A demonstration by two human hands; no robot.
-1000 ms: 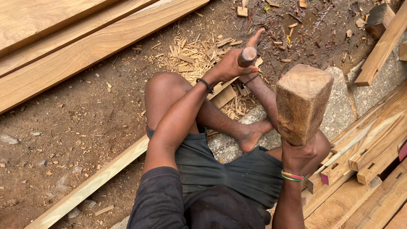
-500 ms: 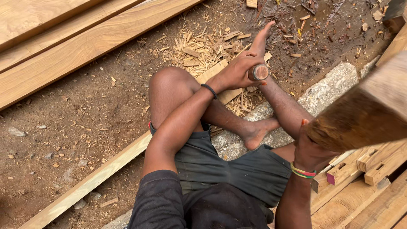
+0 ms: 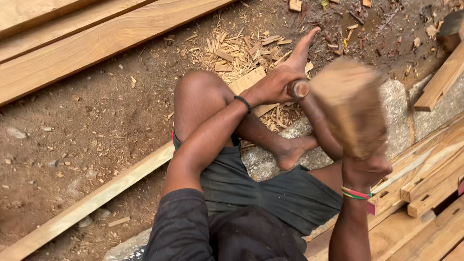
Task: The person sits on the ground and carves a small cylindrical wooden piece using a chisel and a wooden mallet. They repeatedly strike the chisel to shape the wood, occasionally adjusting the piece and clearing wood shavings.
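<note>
Left hand (image 3: 273, 87) wrapped tight round chisel handle (image 3: 298, 89), steadying it upright on long plank (image 3: 96, 198) amid wood chips (image 3: 241, 50). Right hand (image 3: 365, 169) fingers clenched on blurred wooden mallet (image 3: 350, 106), poised above handle, centre-right.

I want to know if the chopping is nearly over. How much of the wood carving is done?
Some cutting is done: a heap of wood chips lies on the dirt by the plank. Right now the left hand grips a chisel handle against that plank, and the right hand holds a blurred wooden mallet beside it. The cut itself is hidden, so how much remains cannot be told.
</note>
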